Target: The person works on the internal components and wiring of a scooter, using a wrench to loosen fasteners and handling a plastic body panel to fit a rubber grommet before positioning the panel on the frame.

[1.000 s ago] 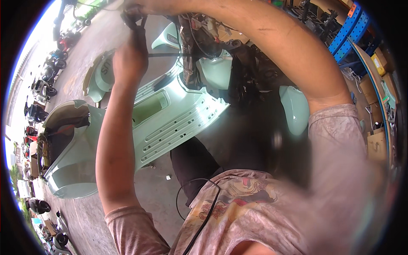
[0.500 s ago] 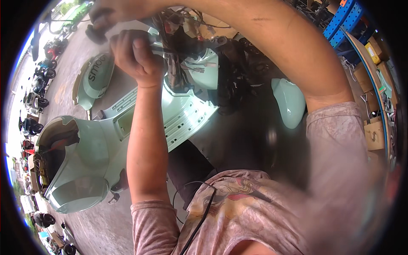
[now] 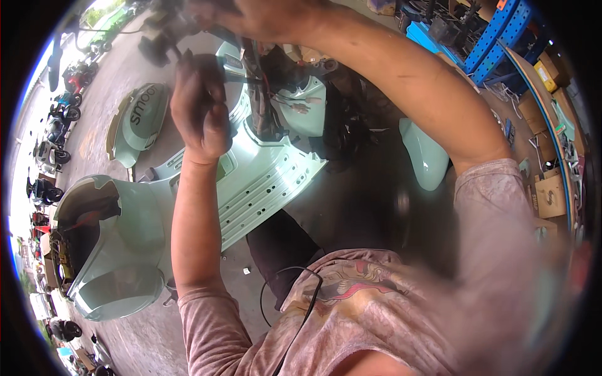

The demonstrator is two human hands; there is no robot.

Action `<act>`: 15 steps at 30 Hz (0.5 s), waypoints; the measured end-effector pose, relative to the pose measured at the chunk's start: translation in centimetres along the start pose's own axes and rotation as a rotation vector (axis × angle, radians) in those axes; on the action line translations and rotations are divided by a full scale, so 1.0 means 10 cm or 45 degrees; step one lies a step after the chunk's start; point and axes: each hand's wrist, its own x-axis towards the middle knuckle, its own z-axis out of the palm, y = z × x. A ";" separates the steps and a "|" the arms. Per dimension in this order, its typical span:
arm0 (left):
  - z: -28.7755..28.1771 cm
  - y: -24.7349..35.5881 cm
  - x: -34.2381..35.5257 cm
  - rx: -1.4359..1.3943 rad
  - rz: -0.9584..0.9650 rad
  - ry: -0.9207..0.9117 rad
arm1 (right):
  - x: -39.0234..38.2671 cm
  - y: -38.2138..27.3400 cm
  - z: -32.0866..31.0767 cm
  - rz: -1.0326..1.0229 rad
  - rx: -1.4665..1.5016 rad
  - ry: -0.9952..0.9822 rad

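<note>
My left hand [image 3: 204, 113] is closed, its fingers curled and blurred, close to the exposed front frame of a mint-green scooter. What it grips is hidden. Above and to the right of it, my right hand [image 3: 266, 19] reaches across the top, its fingertips smeared by motion against a dark handlebar assembly [image 3: 166, 34]. Loose wires [image 3: 260, 94] run down the scooter's open front. Below my left hand lies the light green floorboard [image 3: 269, 182] with rows of slots, joined to the scooter's rounded body panel [image 3: 135, 219].
A separate green side panel [image 3: 141, 119] with dark lettering stands on the floor at left. Another curved green panel [image 3: 426, 156] lies right of the scooter. Blue shelving [image 3: 501, 41] and boxes [image 3: 549, 194] line the right side. Parked motorbikes [image 3: 59, 119] stand along the left.
My left hand has shifted slightly left and down. My right hand has moved right, and the handlebar assembly shows more openly beside it.
</note>
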 end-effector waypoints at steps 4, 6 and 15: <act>-0.01 0.09 -0.11 0.410 -0.141 0.181 | -0.51 -0.35 -0.36 0.265 -0.115 -0.218; 0.03 0.38 -0.14 0.605 -0.499 0.245 | -0.99 -0.56 -0.45 0.977 0.183 -0.367; -0.22 0.21 -0.19 0.215 -0.818 0.164 | -2.39 -0.83 -0.77 2.118 0.307 -0.224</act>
